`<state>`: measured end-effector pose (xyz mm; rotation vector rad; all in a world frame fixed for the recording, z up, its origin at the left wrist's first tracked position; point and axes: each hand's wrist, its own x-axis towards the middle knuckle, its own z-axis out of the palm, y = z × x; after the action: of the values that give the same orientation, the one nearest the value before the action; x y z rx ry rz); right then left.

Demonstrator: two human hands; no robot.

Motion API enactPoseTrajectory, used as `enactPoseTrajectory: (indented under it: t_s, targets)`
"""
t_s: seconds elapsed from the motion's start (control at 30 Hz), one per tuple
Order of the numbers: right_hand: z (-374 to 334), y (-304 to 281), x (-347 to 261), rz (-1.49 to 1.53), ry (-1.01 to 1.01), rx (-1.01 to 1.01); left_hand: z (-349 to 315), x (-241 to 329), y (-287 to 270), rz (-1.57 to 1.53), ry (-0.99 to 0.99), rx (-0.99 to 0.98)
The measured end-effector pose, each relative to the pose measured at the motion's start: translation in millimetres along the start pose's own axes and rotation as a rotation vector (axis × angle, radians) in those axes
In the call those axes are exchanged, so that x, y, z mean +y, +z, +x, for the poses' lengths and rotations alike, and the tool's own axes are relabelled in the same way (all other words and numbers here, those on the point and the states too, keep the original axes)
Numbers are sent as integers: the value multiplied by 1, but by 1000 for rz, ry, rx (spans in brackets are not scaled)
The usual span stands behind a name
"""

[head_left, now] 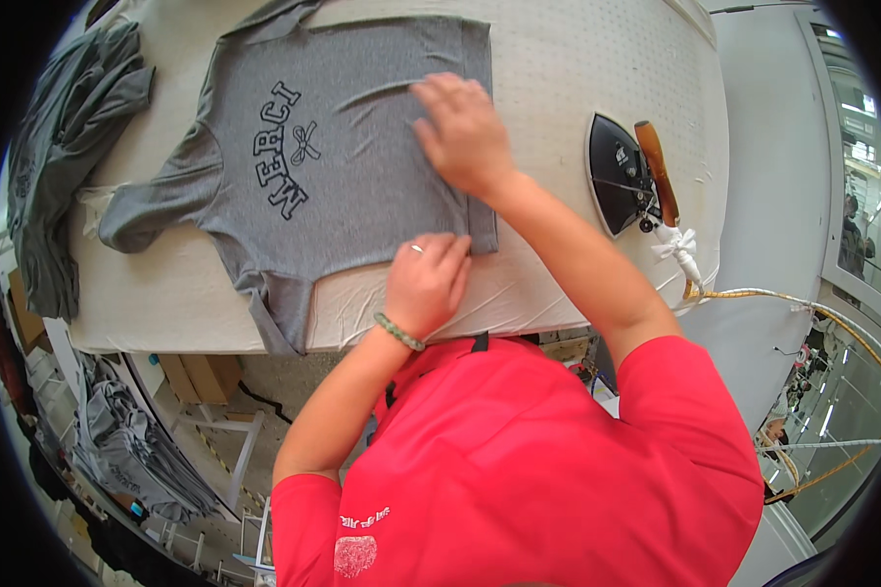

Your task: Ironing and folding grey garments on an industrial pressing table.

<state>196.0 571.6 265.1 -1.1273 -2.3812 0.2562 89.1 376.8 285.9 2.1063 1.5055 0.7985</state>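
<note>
A grey hooded sweatshirt [362,137] lies spread on a cream padded table, its hood toward the left and its hem toward the right. Dark lettering and a small bow outline mark its chest. My right hand [460,132] rests palm down near the hem, fingers apart, beside soft creases in the cloth. At the near corner of the hem, my left hand [426,286] touches the side edge, its fingers extended and slightly bent. The left thumb's contact with the cloth is unclear. Right of the sweatshirt stands a black iron [615,171] with a wooden handle [658,171].
The padded table [548,284] has a rounded right edge. A cloth-wrapped cord and hose [744,293] run from the iron off to the right. More grey garments [73,147] are heaped at the left end, and others [137,450] hang below. A cardboard box [201,377] sits under the table.
</note>
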Motion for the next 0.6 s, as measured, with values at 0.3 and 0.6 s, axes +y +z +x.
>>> enactPoseTrajectory:
  t_s: [0.3, 0.6]
  targets:
    - [46, 24, 75, -55, 267, 130, 189, -158, -43, 382, 33, 107]
    - [39, 18, 71, -157, 264, 1, 234, -279, -102, 711, 50, 6]
